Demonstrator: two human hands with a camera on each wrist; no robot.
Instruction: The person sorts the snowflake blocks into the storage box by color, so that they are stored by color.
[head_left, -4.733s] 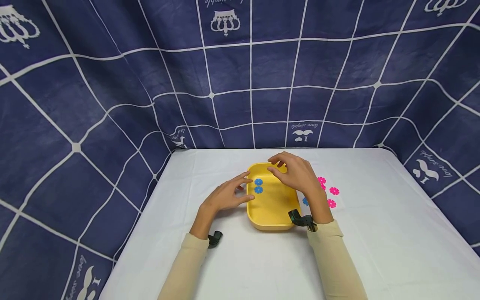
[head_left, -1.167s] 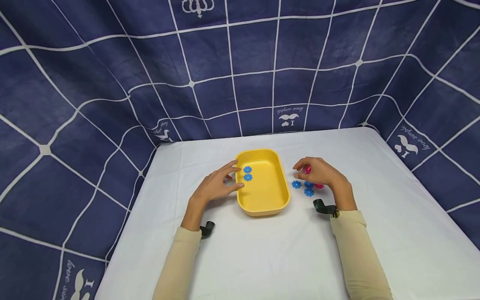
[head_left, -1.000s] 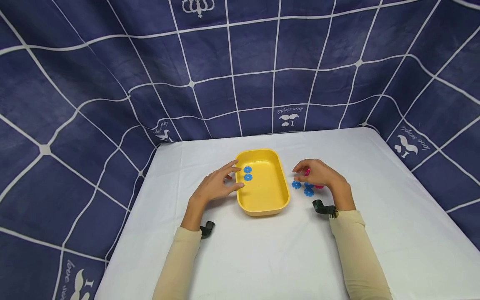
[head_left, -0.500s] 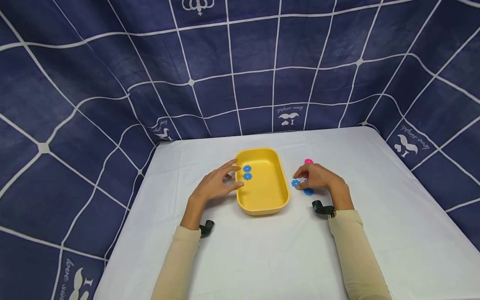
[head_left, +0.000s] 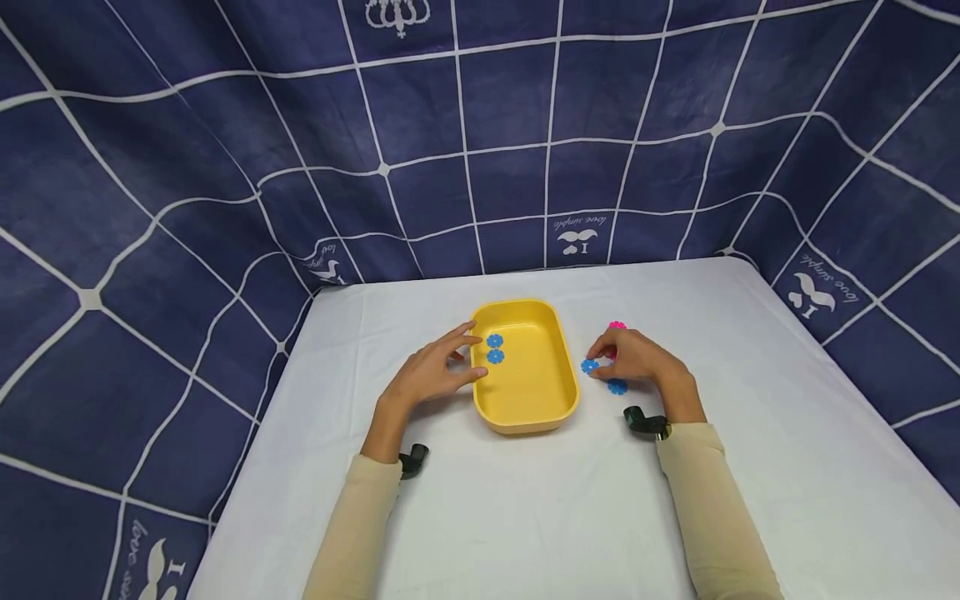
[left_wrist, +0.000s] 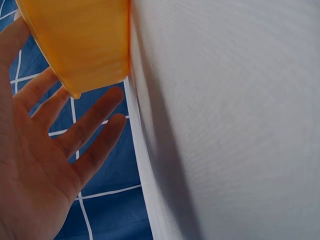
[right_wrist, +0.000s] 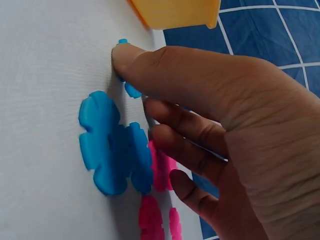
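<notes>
My right hand (head_left: pixel 636 355) is at the right of the yellow tray, pinching a blue flower-shaped disc (head_left: pixel 590 367) between thumb and index finger. In the right wrist view the thumb covers most of this disc (right_wrist: pixel 132 90). Just below the hand lies another blue disc (head_left: pixel 617 387), with a further one (right_wrist: pixel 138 157) close behind it in the wrist view. Pink discs (head_left: pixel 617 326) lie beyond and partly under the hand. My left hand (head_left: pixel 431 372) rests at the left rim of the yellow tray (head_left: pixel 567 367), fingers spread and relaxed, thumb tip over the edge.
Inside the tray, along its left side, two blue discs (head_left: pixel 495 348) lie one behind the other. A white cloth (head_left: pixel 480 517) covers the table. Dark blue curtains (head_left: pixel 510 167) with white lines stand around its back and sides.
My right hand has come back from the tray to the discs, then moved toward the near-left blue disc and pinched it. The left hand stays at the tray's rim.
</notes>
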